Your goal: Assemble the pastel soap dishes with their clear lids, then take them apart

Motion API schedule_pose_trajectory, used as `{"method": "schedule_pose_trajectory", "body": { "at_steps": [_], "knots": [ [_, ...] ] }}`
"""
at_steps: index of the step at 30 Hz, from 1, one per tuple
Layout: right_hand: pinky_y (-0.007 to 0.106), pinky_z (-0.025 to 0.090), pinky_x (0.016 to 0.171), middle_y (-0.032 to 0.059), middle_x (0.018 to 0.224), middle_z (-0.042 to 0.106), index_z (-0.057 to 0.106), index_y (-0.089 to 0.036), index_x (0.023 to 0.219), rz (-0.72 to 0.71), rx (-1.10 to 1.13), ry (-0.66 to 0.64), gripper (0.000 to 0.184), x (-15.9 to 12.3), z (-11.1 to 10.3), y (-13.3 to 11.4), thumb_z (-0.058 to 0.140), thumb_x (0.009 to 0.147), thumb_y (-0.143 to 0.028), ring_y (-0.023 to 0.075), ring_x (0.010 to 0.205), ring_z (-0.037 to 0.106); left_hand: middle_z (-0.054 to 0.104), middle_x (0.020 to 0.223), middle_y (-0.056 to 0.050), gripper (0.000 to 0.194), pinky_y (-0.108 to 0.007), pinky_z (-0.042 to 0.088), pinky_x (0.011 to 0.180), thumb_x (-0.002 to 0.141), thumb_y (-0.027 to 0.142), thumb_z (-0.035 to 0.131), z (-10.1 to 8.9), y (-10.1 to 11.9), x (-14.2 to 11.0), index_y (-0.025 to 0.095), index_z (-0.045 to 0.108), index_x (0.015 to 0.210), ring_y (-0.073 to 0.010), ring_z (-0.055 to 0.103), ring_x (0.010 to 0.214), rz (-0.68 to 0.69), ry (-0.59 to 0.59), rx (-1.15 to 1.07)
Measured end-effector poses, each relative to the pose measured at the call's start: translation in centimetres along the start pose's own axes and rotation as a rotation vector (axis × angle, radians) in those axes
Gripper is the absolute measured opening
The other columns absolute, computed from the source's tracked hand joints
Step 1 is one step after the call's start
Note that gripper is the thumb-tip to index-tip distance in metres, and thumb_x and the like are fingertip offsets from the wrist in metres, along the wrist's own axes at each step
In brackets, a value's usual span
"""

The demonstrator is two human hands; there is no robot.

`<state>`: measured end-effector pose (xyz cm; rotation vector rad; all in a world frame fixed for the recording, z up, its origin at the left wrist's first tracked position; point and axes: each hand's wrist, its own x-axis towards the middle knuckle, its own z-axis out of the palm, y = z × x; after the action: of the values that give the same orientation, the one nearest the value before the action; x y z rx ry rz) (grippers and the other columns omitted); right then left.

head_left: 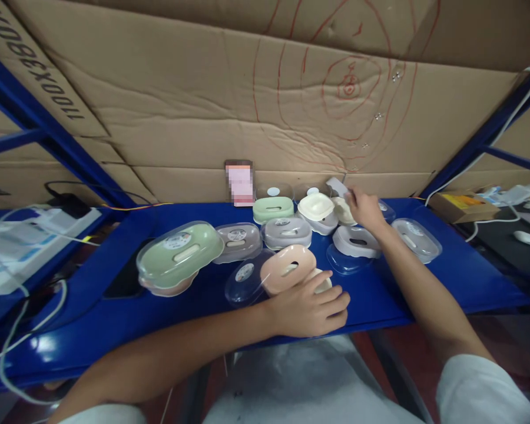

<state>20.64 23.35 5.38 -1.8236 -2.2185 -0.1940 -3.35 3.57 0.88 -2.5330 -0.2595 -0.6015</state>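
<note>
My left hand [311, 307] is near the front edge, fingers curled over a small cream piece [323, 282], its underside hidden. Against that hand leans a peach oval dish [287, 265] with a slot in its middle, tilted beside a clear lid [246, 281]. Farther back, my right hand [365, 207] is closed on a flat pale grey piece [337, 187], raised at the back of the table. Just below it sits a cream part [343, 211]. To its left, a cream oval tray [316, 206] lies on a grey dish [322, 224].
Around them stand a green lidded dish [176, 250], a smaller green dish [272, 209], several grey lidded dishes [286, 234] and a grey dish [357, 242] on a clear lid. A phone [239, 184] leans on the cardboard wall [181, 118]. Cables and a power strip [48, 241] lie left.
</note>
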Motion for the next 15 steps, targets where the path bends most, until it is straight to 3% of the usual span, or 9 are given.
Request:
{"method": "schedule_pose_trajectory", "body": {
  "at_steps": [4, 6, 9, 12, 15],
  "knots": [
    [0.053, 0.041, 0.113, 0.0129, 0.151, 0.065, 0.061, -0.024, 0.146, -0.369, 0.109, 0.039, 0.043, -0.5, -0.5, -1.0, 0.044, 0.108, -0.033, 0.0330, 0.139, 0.059, 0.075, 0.117, -0.009, 0.013, -0.046, 0.050, 0.106, 0.103, 0.020, 0.063, 0.2, -0.5, -0.1, 0.019, 0.074, 0.109, -0.0202, 0.068, 0.103, 0.015, -0.025, 0.037],
    [0.054, 0.039, 0.115, 0.0107, 0.155, 0.061, 0.060, -0.027, 0.148, -0.384, 0.108, 0.037, 0.044, -0.6, -1.5, -0.2, 0.044, 0.108, -0.036, 0.0324, 0.143, 0.054, 0.075, 0.109, -0.010, 0.012, -0.045, 0.052, 0.101, 0.103, 0.019, 0.062, 0.2, -0.2, 0.0, 0.017, 0.073, 0.106, -0.0206, 0.068, 0.098, -0.014, -0.072, 0.063],
    [0.060, 0.034, 0.120, 0.0115, 0.161, 0.055, 0.055, -0.029, 0.153, -0.129, 0.021, 0.017, 0.050, -0.9, -3.7, 3.5, 0.040, 0.109, -0.046, 0.0356, 0.150, 0.046, 0.074, 0.116, -0.013, 0.017, -0.047, 0.050, 0.103, 0.103, 0.018, 0.060, 0.0, 0.2, 0.2, 0.013, 0.073, 0.112, -0.0240, 0.069, 0.103, -0.102, -0.122, 0.169],
    [0.075, 0.033, 0.114, 0.0259, 0.166, 0.042, 0.049, -0.020, 0.157, 0.219, -0.030, -0.098, 0.071, -1.8, -4.9, 8.9, 0.060, 0.098, -0.059, 0.0505, 0.151, 0.041, 0.071, 0.131, -0.018, 0.026, -0.052, 0.048, 0.108, 0.103, 0.016, 0.056, 0.1, 0.3, 0.2, 0.009, 0.071, 0.123, -0.0296, 0.068, 0.115, -0.268, -0.202, 0.311],
    [0.061, 0.047, 0.110, 0.0300, 0.161, 0.047, 0.050, -0.018, 0.156, 0.472, 0.029, -0.365, 0.092, -3.0, -4.4, 13.7, 0.085, 0.078, -0.054, 0.0490, 0.145, 0.050, 0.069, 0.138, -0.017, 0.030, -0.055, 0.047, 0.110, 0.105, 0.018, 0.054, 0.7, -0.1, 0.0, 0.011, 0.070, 0.129, -0.0322, 0.066, 0.122, -0.411, -0.293, 0.332]
  ]
}}
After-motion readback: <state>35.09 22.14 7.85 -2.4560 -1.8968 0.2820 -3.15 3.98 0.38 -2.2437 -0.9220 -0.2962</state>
